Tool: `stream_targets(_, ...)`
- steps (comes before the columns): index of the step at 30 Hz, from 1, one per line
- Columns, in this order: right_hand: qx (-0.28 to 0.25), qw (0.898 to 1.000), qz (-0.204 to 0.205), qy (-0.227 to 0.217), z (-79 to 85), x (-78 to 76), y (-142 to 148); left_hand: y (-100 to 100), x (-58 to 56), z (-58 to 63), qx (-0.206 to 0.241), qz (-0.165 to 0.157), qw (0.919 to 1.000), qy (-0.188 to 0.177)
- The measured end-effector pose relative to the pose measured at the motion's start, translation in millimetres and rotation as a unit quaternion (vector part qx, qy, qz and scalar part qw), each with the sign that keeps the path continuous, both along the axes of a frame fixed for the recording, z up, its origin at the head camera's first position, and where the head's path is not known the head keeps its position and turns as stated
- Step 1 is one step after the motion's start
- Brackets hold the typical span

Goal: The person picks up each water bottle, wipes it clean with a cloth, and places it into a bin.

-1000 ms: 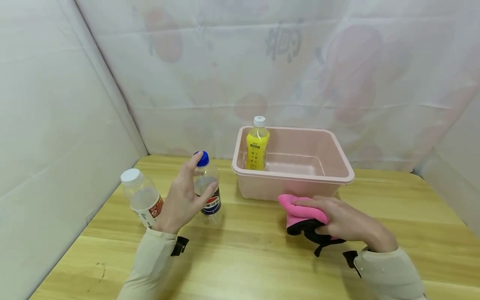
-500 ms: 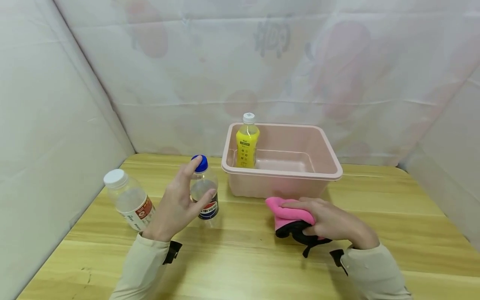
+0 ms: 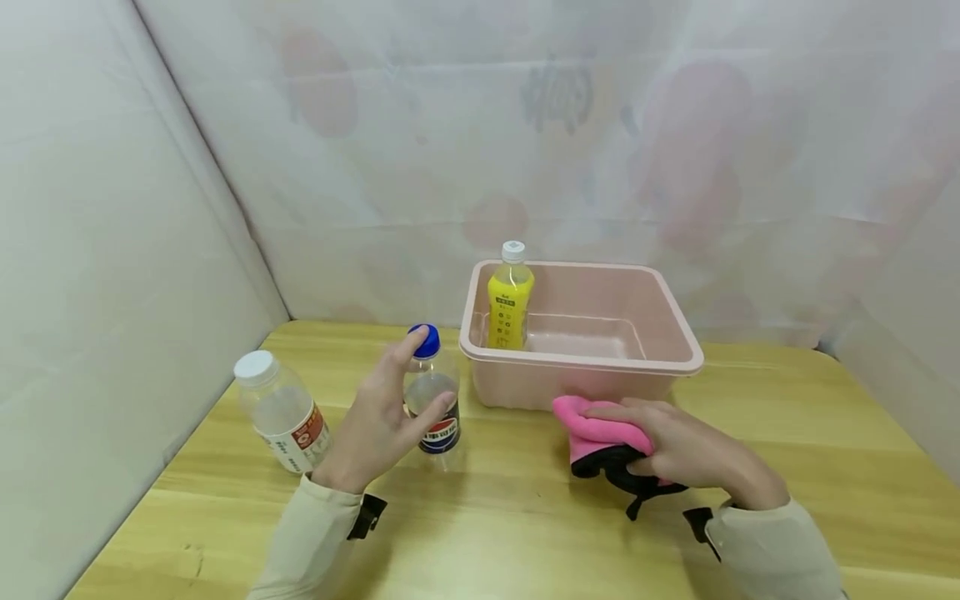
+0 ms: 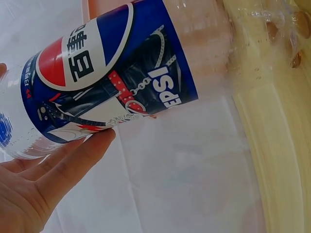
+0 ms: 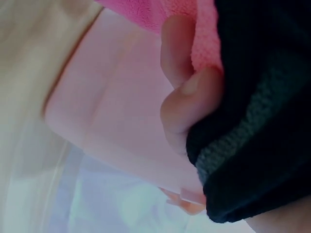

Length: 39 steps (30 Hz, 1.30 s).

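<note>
My left hand [image 3: 382, 417] is round a clear Pepsi bottle [image 3: 441, 432] with a blue cap, thumb on the near side and a finger up at the cap. In the left wrist view, fingers [image 4: 80, 167] touch the bottle's label [image 4: 116, 73]. My right hand [image 3: 678, 437] grips a folded pink fleecy cloth item [image 3: 603, 425] with a black edge and a thin black strap. The right wrist view shows curled fingers [image 5: 192, 99] pinching its pink and black layers. The bunched item sits just in front of the pink bin [image 3: 577, 383].
A yellow-labelled bottle [image 3: 510, 308] with a white cap stands in the bin's left end. To the left of my left hand, a clear bottle [image 3: 288, 417] with a white cap leans on the wooden table [image 3: 517, 533]. Pale cloth walls [image 3: 420, 167] enclose the table.
The Pepsi bottle has moved right, closer to the bin, along with my left hand. My right hand keeps its grip on the pink item in about the same place. The head view has shifted slightly.
</note>
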State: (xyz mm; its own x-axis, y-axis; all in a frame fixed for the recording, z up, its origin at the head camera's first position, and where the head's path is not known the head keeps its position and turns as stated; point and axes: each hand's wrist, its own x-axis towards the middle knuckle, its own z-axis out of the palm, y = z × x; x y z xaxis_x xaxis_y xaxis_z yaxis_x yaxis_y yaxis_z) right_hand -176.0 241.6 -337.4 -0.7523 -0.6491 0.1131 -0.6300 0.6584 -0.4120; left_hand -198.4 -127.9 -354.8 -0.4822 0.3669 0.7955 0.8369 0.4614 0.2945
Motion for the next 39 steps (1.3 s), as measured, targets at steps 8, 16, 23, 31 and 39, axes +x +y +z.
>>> stream_targets(8,-0.003,1.000,0.007,0.025,-0.6,1.3,0.3,13.9,6.8,0.7,0.000,-0.030,0.9994,-0.019)
stream_targets(16,-0.030,0.998,0.002,0.051,7.0,4.5,-5.5,27.9,12.1,4.8,-0.012,-0.082,0.9943,-0.067)
stream_targets(23,-0.074,0.996,-0.001,0.057,8.8,8.0,-10.9,38.6,12.0,4.1,-0.025,-0.102,0.9926,-0.061)
stream_targets(31,-0.159,0.982,0.027,0.095,11.2,5.7,-17.5,44.6,7.3,2.6,-0.030,-0.130,0.9897,-0.054)
stream_targets(39,-0.394,0.898,0.031,0.193,1.0,8.3,-40.2,41.3,4.2,0.2,-0.029,-0.129,0.9875,-0.086)
